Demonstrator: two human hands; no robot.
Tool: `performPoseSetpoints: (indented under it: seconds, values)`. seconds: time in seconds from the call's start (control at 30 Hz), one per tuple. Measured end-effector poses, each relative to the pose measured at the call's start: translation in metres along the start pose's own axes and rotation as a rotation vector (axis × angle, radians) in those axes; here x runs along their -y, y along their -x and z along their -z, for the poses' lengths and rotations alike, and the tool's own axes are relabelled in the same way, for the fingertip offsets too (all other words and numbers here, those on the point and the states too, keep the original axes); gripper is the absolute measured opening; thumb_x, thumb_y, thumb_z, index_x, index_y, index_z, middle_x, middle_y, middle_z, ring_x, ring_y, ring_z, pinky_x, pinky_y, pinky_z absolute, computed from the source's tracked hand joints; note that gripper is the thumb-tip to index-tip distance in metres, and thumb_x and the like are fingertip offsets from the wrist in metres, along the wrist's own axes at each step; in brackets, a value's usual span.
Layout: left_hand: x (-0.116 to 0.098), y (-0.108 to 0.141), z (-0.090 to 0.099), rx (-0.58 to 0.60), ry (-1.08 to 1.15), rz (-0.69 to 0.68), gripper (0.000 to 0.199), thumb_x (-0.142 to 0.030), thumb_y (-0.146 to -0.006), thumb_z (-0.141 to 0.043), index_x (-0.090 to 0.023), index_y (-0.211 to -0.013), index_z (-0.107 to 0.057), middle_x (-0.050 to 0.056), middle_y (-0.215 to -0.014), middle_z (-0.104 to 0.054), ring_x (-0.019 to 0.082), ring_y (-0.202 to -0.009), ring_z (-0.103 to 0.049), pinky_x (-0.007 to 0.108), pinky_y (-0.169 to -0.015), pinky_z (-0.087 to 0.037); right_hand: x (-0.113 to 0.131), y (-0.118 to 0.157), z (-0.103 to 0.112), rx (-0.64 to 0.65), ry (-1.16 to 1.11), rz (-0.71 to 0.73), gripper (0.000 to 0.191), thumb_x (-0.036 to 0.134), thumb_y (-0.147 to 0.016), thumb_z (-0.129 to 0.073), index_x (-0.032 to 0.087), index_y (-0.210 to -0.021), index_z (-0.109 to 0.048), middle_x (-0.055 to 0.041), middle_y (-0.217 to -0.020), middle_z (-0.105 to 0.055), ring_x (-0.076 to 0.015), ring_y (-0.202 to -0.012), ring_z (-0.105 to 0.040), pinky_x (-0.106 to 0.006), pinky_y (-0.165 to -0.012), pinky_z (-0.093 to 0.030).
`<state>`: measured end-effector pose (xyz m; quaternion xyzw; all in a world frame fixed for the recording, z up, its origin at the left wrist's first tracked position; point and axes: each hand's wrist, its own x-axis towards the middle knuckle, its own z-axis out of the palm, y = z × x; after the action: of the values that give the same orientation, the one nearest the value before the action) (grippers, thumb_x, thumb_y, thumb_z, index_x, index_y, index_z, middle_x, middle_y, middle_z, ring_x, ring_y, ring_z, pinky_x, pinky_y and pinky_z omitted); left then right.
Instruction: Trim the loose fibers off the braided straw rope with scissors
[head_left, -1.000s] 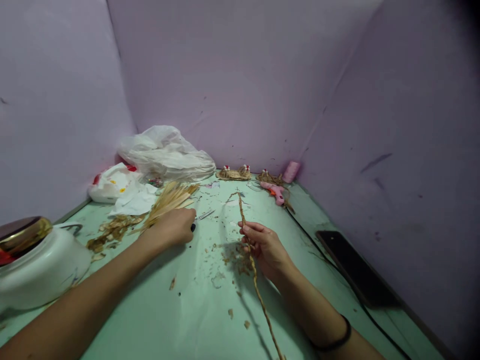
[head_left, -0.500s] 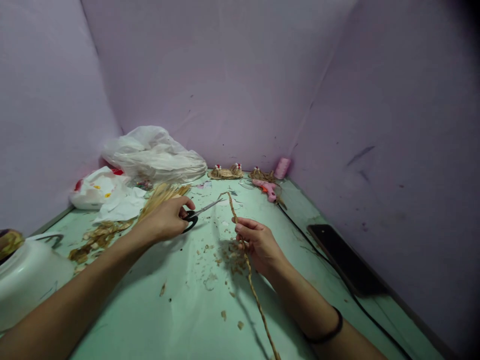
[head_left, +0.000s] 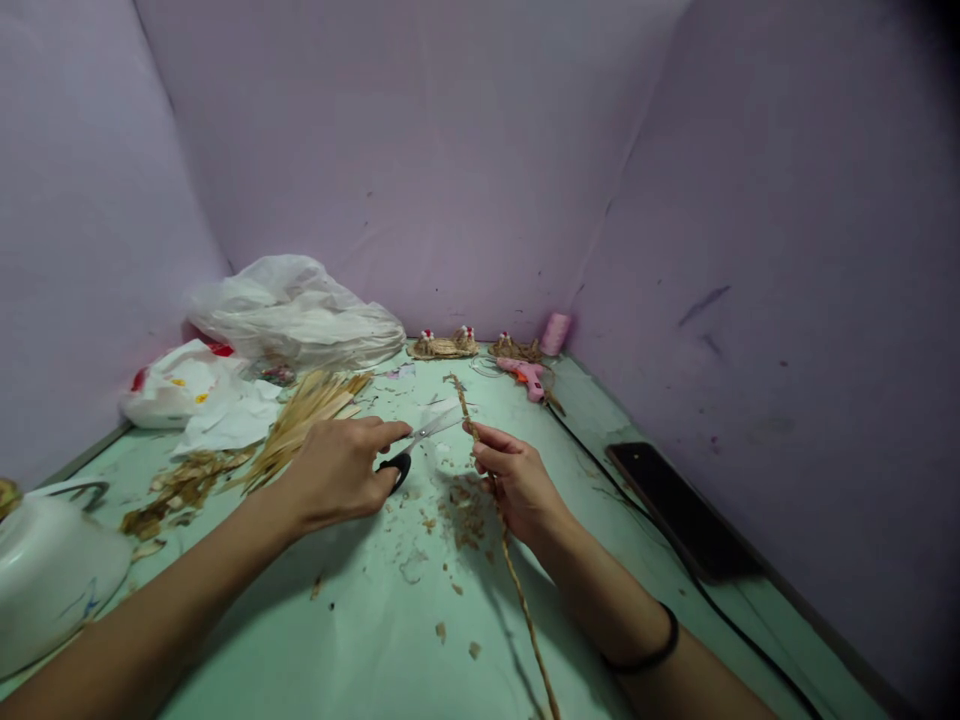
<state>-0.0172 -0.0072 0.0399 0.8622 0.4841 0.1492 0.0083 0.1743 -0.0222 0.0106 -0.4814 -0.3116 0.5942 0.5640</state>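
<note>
My left hand (head_left: 352,465) grips a pair of scissors (head_left: 401,466) by its black handles, the blades spread apart and pointing right. Between thumb and fingers, my right hand (head_left: 517,480) pinches a thin twisted straw cord (head_left: 525,610). The cord's short upper end stands above my fingertips, close to the scissor blades; whether they touch it I cannot tell. Its long lower part hangs down toward the front edge of the view. Small brown scraps (head_left: 465,515) lie on the pale green table (head_left: 375,620) beneath my hands.
Dry straw strips (head_left: 300,420) and brown husk pieces (head_left: 187,490) lie at left, near a white rounded container (head_left: 56,580) and plastic bags (head_left: 292,310). Behind are woven straw pieces (head_left: 444,347), a pink glue gun (head_left: 523,377) and a thread spool (head_left: 556,333). A phone (head_left: 679,510) and black cable (head_left: 622,490) lie right.
The scissors have opened wider and their blades have come down along the cord, nearer my right fingertips. My left fingers have spread with the handles. The view has shifted slightly.
</note>
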Motion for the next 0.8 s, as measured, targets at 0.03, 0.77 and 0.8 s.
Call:
performPoseSetpoints:
  seconds: [0.03,0.77,0.8]
  values:
    - [0.0,0.0,-0.001,0.009,-0.028,0.0,0.038,-0.027,-0.071,-0.048,-0.025,-0.107,-0.058,0.002,-0.082,-0.065,0.018,-0.075,-0.058,0.026,-0.065,-0.038,-0.001,0.0,0.0,-0.001,0.018,0.004,0.04,0.016,-0.053,-0.064,0.012,-0.093,-0.066,0.006,-0.05,-0.046,-0.005,-0.043,-0.035,-0.017,-0.036,-0.025]
    - [0.003,-0.002,0.006,0.101,0.105,0.041,0.032,-0.017,-0.068,-0.043,-0.026,-0.092,-0.062,-0.001,-0.067,-0.064,0.016,-0.066,-0.057,0.022,-0.058,-0.036,-0.003,-0.001,0.001,0.011,0.075,0.064,0.037,0.019,-0.053,-0.065,0.013,-0.089,-0.067,0.0058,-0.051,-0.047,-0.0057,-0.043,-0.035,-0.019,-0.036,-0.025]
    - [0.004,-0.002,0.006,0.09,0.11,0.039,0.033,-0.018,-0.068,-0.043,-0.026,-0.095,-0.061,-0.001,-0.07,-0.064,0.016,-0.068,-0.057,0.022,-0.059,-0.036,-0.002,-0.001,0.001,-0.001,0.062,0.05,0.035,0.019,-0.052,-0.066,0.013,-0.087,-0.067,0.0055,-0.051,-0.047,-0.0058,-0.043,-0.036,-0.019,-0.036,-0.025]
